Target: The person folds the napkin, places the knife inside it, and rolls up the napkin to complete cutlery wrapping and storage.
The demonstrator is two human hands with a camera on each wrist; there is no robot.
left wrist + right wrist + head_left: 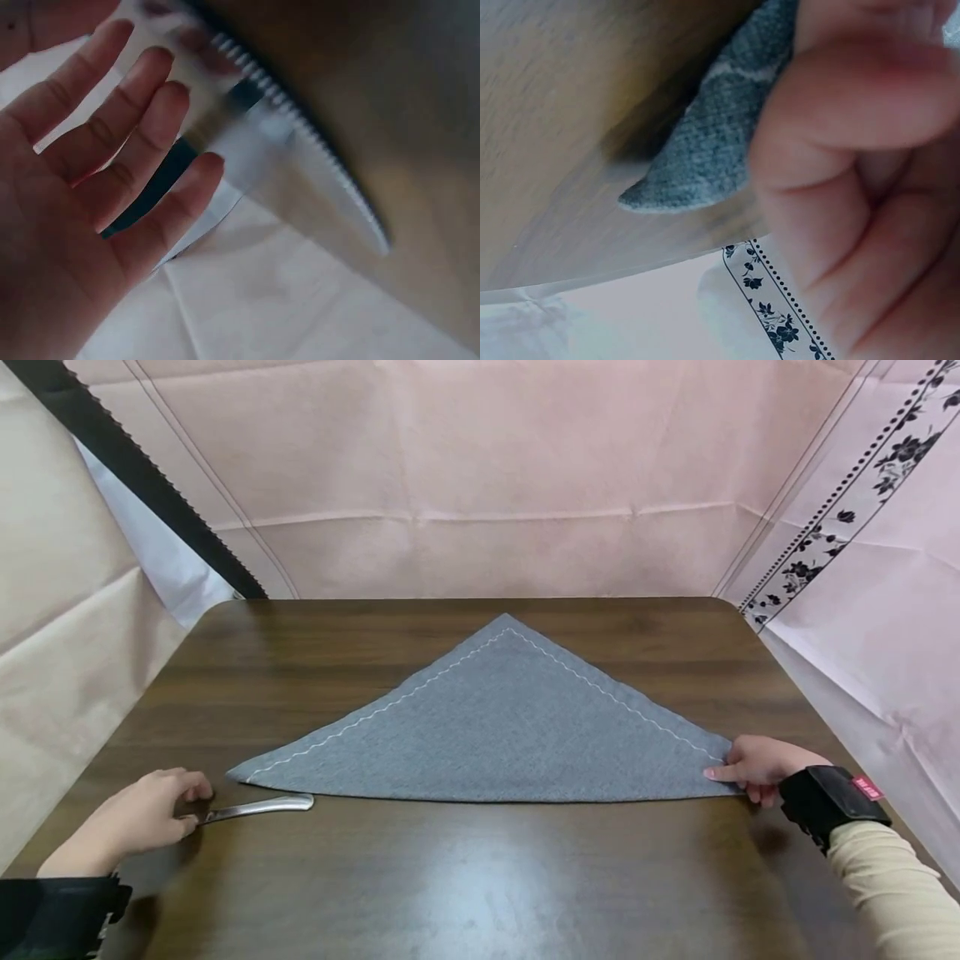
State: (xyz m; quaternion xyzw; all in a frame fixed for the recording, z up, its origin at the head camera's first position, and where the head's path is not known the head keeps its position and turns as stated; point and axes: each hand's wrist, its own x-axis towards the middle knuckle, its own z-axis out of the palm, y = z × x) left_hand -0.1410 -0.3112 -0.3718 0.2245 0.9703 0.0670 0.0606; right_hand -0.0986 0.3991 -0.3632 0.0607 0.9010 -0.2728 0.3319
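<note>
A grey cloth with white stitching lies as a triangle on the wooden table, its long side toward me. At its right corner, my right hand pinches the fabric, thumb on top and curled fingers below. The corner tip pokes out past the fingers in the right wrist view. My left hand is over a silver table knife near the cloth's left corner. Its fingers are spread and relaxed above the serrated blade; the head view hides the blade. The thumb appears close to the knife's neck.
The dark brown table has rounded far corners. Pale pink fabric hangs behind it, with a black band at left and a floral strip at right. Both wrists wear black bands.
</note>
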